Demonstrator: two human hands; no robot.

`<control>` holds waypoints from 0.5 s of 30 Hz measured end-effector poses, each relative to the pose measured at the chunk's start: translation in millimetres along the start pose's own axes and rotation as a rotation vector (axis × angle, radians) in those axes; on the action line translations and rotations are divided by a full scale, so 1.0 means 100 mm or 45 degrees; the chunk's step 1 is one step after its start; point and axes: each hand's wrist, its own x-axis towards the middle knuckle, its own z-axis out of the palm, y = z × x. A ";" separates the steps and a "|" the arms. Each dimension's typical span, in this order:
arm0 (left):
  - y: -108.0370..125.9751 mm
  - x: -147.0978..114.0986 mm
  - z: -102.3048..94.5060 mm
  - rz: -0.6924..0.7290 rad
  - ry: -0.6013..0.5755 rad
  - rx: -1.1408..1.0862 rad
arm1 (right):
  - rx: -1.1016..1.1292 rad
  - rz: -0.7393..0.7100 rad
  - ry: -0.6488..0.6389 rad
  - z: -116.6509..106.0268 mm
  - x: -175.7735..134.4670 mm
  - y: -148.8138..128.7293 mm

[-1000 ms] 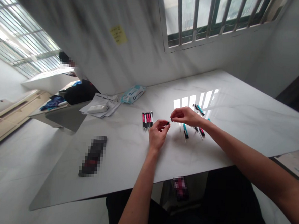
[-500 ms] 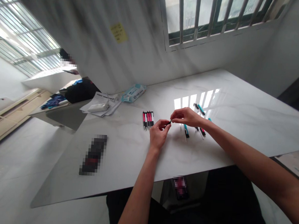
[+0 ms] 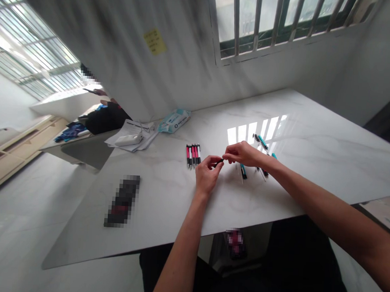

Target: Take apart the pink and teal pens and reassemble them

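Observation:
Over the white marbled table [image 3: 165, 192], my left hand [image 3: 206, 176] pinches a small black pen part [image 3: 219, 162]. Fingertips of my right hand [image 3: 244, 153] are closed at the far end of that same part, and the two hands almost meet. To the left of my hands lies a row of several assembled pens [image 3: 193, 156], red and white with black grips. Beneath and beyond my right hand are loose pen pieces: a teal barrel [image 3: 243, 170], another teal barrel [image 3: 263, 142] and a thin white refill [image 3: 263, 175]. My right forearm partly hides the pieces.
Papers [image 3: 129, 135] carry a white device, and a wet-wipes pack [image 3: 175, 121] is by the wall. A blurred dark object [image 3: 123, 202] rests at the table's left. Another person's hand [image 3: 101, 92] shows at the far left, near dark clothing [image 3: 104, 118].
My right hand has shifted very slightly right and down at the end of the black pen part. My left hand stays in place. The other person's hand moved a little.

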 end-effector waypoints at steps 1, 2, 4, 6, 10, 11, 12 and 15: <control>0.00 0.00 0.00 -0.005 -0.003 -0.009 | -0.031 -0.002 -0.001 0.00 0.00 -0.01; 0.01 0.00 0.00 -0.008 -0.005 -0.020 | -0.056 -0.009 0.003 -0.01 -0.01 -0.02; 0.01 0.01 0.00 -0.007 -0.009 -0.038 | -0.079 -0.042 0.011 -0.03 -0.01 -0.03; 0.02 0.01 0.00 -0.001 -0.008 -0.047 | -0.068 -0.090 -0.012 -0.05 -0.02 -0.04; 0.02 0.01 0.01 -0.004 -0.003 -0.045 | -0.010 -0.148 -0.030 -0.06 -0.03 -0.05; 0.02 0.01 0.01 -0.006 -0.002 -0.040 | -0.008 -0.141 -0.015 -0.05 -0.03 -0.05; 0.02 0.01 0.01 -0.007 -0.002 -0.036 | -0.016 -0.123 -0.003 -0.04 -0.02 -0.04; 0.01 0.01 0.01 0.001 -0.015 -0.030 | -0.089 -0.049 -0.005 -0.03 -0.01 -0.03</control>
